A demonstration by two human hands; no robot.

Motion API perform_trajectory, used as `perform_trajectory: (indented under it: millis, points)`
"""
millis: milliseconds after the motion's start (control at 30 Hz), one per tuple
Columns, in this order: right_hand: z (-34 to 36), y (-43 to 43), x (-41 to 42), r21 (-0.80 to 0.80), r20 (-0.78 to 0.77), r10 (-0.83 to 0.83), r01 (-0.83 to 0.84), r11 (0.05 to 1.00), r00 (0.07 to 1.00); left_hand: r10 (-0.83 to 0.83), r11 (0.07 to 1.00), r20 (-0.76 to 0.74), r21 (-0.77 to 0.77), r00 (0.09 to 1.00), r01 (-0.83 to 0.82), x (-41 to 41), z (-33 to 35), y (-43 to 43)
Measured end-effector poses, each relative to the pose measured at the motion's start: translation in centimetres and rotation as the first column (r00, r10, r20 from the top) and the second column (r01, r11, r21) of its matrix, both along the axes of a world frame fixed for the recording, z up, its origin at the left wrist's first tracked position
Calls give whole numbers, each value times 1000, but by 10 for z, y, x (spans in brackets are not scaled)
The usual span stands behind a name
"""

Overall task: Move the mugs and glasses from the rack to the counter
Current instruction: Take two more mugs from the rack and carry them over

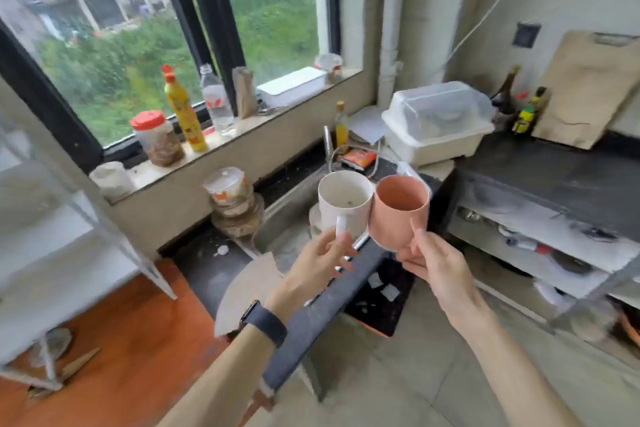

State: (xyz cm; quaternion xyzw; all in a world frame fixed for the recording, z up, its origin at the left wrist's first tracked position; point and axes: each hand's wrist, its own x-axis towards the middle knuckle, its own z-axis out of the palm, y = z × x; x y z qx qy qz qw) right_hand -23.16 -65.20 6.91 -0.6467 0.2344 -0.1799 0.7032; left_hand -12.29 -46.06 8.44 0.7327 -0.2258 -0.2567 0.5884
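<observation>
Your left hand (323, 255) pinches a white mug (344, 204) by its handle and your right hand (431, 262) grips a pink cup (398, 211), both carried at centre, the dark counter (554, 173) at three o'clock unreached.

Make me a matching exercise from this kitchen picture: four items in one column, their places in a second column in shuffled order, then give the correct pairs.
Column one:
1. white mug
2. pink cup
3. yellow bottle with a red cap
4. wooden cutting board

Column two:
A. leaning against the wall at the far right
B. held by its handle in the left hand
C. standing on the window sill
D. held in the right hand

Pairs: 1-B, 2-D, 3-C, 4-A
</observation>
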Motion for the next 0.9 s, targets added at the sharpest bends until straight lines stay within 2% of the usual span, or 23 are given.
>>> perform_trajectory:
  millis: [167, 433, 667, 900]
  points:
    - [22, -120, -99, -73, -15, -283, 281, 957, 959, -225, 974, -20, -15, 974, 224, -60, 13, -160]
    - [29, -261, -223, -137, 15, -616, 612, 779, 787, -557, 830, 38, -12, 829, 558, -147, 31, -361]
    - [29, -382, -290, -219, 26, -766, 752, 622, 642, -735, 676, 56, -20, 676, 737, -200, 31, -525]
    - [41, -510, -329, -179, 33, -833, 824, 538, 552, -810, 580, 113, 11, 576, 814, -233, 50, -683]
